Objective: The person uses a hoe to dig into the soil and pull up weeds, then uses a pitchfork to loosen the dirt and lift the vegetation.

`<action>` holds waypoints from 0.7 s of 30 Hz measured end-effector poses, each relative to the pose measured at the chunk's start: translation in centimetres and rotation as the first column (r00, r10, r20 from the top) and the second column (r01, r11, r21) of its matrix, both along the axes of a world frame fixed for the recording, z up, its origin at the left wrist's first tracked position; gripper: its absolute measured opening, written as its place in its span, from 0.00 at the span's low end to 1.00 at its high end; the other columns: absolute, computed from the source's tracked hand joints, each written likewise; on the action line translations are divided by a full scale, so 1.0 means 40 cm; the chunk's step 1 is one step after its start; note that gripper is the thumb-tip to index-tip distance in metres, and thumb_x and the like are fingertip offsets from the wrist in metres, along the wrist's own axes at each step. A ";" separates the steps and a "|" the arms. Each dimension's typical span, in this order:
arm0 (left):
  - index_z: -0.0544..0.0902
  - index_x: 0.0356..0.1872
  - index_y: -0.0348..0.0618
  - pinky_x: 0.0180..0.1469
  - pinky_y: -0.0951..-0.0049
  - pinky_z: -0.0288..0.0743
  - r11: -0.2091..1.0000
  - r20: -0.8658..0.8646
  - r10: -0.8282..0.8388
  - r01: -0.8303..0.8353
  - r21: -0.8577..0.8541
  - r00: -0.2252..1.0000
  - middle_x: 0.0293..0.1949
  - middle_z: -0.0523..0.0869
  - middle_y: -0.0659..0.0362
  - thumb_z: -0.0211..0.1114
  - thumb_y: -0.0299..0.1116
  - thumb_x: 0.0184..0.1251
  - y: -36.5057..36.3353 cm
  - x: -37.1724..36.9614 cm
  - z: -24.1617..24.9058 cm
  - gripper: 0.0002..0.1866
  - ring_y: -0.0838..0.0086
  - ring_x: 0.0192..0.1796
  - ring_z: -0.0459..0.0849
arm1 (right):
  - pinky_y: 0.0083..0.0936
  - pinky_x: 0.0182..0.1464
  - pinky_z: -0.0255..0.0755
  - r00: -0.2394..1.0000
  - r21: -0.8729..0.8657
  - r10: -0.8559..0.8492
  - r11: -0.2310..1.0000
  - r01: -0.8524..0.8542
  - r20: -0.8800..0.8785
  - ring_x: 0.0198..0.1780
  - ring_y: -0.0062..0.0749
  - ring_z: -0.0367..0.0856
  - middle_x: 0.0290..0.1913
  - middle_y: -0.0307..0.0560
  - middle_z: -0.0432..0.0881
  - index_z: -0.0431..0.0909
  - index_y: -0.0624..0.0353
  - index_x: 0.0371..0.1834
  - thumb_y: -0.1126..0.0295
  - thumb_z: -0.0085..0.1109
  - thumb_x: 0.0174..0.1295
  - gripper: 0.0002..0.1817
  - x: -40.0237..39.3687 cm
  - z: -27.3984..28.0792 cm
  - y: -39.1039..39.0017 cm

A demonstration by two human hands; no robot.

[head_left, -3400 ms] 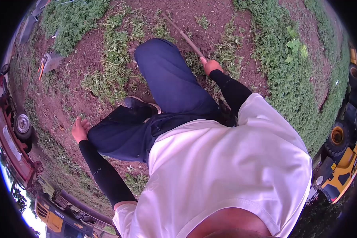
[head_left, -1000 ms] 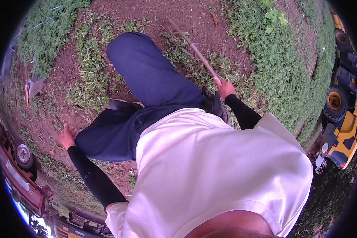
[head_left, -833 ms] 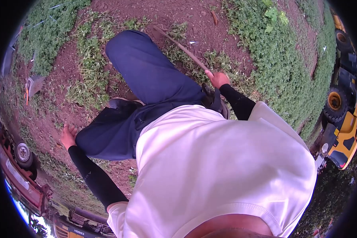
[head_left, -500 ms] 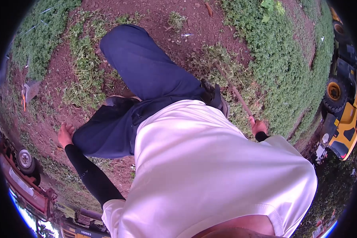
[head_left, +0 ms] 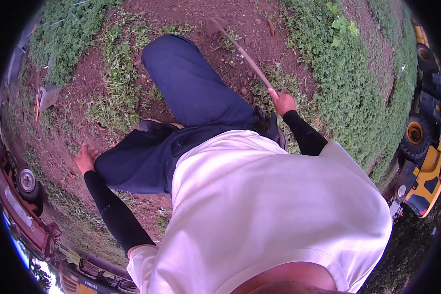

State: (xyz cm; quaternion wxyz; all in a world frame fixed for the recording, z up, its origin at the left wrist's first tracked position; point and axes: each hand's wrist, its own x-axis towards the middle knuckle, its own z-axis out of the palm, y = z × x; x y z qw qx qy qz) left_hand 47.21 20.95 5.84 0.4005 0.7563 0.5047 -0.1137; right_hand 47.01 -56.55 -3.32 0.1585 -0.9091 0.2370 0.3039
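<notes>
My right hand (head_left: 283, 103) is wrapped around the wooden handle of a hoe (head_left: 250, 61), out in front of my right side. The handle slants up and left to a dirt-coloured blade (head_left: 215, 26) at the bare soil. Near the blade grows a small green tuft (head_left: 229, 40). My left hand (head_left: 86, 158) hangs beside my bent left knee, loosely curled with fingers somewhat apart and nothing in it. I am crouching, in dark trousers (head_left: 196, 83).
Dense low green plants (head_left: 348, 93) grow to the right, and another patch (head_left: 63, 54) at upper left. Pulled or cut weeds (head_left: 115, 93) lie on reddish soil. A grey-and-orange object (head_left: 46, 98) lies left. Yellow machinery (head_left: 426, 169) stands right, a red vehicle (head_left: 22, 206) left.
My right hand has swung forward and up with the hoe; its blade end has moved from the weeds at right to bare soil farther ahead. The left hand stays by the knee.
</notes>
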 end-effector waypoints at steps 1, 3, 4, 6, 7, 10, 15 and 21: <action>0.80 0.58 0.39 0.35 0.76 0.78 1.000 0.018 0.021 -0.021 -0.007 1.000 0.43 0.89 0.54 0.60 0.53 0.72 -0.011 -0.003 0.001 0.27 0.72 0.38 0.88 | 0.52 0.49 0.75 1.000 -0.001 0.011 1.000 -0.011 0.009 0.44 0.62 0.84 0.35 0.66 0.85 0.85 0.62 0.35 0.27 0.37 0.66 0.45 -0.015 -0.014 -0.011; 0.80 0.57 0.38 0.34 0.75 0.77 0.999 0.038 0.030 -0.029 -0.013 0.999 0.42 0.89 0.54 0.61 0.53 0.71 -0.016 -0.020 0.011 0.28 0.73 0.37 0.88 | 0.52 0.44 0.74 0.995 -0.124 0.078 0.989 -0.085 -0.060 0.39 0.63 0.83 0.32 0.66 0.83 0.83 0.61 0.32 0.28 0.37 0.68 0.42 -0.131 -0.021 -0.073; 0.79 0.57 0.37 0.33 0.74 0.76 0.999 0.056 0.029 -0.028 -0.015 0.998 0.42 0.89 0.54 0.62 0.52 0.70 -0.017 -0.026 0.017 0.28 0.73 0.37 0.88 | 0.52 0.46 0.75 0.989 -0.140 0.029 0.989 -0.049 -0.142 0.40 0.63 0.84 0.33 0.64 0.85 0.84 0.60 0.33 0.28 0.36 0.68 0.43 -0.194 0.037 -0.092; 0.80 0.56 0.37 0.33 0.75 0.76 0.997 0.068 0.071 -0.071 -0.001 0.995 0.41 0.89 0.54 0.62 0.52 0.70 -0.046 -0.025 0.036 0.27 0.73 0.36 0.88 | 0.52 0.47 0.75 0.964 -0.215 0.002 0.975 -0.062 -0.267 0.42 0.62 0.84 0.34 0.65 0.85 0.84 0.62 0.34 0.28 0.36 0.67 0.44 -0.352 0.095 -0.177; 0.81 0.55 0.37 0.32 0.76 0.75 0.994 0.074 0.100 -0.102 0.025 0.992 0.40 0.89 0.55 0.62 0.52 0.71 -0.054 -0.034 0.054 0.26 0.74 0.34 0.87 | 0.51 0.47 0.75 0.960 -0.249 -0.049 0.968 -0.022 -0.276 0.43 0.62 0.84 0.34 0.66 0.85 0.85 0.62 0.34 0.27 0.36 0.66 0.44 -0.378 0.185 -0.162; 0.81 0.53 0.36 0.30 0.77 0.74 0.988 0.140 0.148 -0.151 0.015 0.979 0.38 0.89 0.56 0.62 0.50 0.72 -0.027 -0.060 0.045 0.24 0.75 0.32 0.87 | 0.52 0.48 0.74 0.967 -0.303 -0.037 0.952 -0.043 -0.251 0.44 0.64 0.83 0.34 0.68 0.84 0.85 0.63 0.35 0.27 0.38 0.65 0.45 -0.498 0.169 -0.266; 0.80 0.54 0.35 0.27 0.79 0.73 0.981 0.265 0.174 -0.190 0.035 0.948 0.37 0.89 0.56 0.62 0.47 0.73 -0.052 -0.054 0.076 0.23 0.78 0.31 0.86 | 0.53 0.47 0.71 0.994 -0.144 0.099 0.984 -0.104 -0.046 0.41 0.66 0.82 0.32 0.68 0.83 0.84 0.65 0.32 0.32 0.39 0.68 0.42 -0.141 0.108 -0.087; 0.80 0.55 0.34 0.37 0.78 0.78 0.946 0.434 0.171 -0.270 0.177 0.884 0.38 0.89 0.56 0.59 0.39 0.77 -0.173 -0.084 0.166 0.18 0.78 0.36 0.86 | 0.48 0.44 0.72 0.926 0.197 0.274 0.924 -0.329 0.261 0.38 0.62 0.82 0.27 0.66 0.81 0.81 0.67 0.30 0.36 0.48 0.68 0.37 0.603 -0.113 0.401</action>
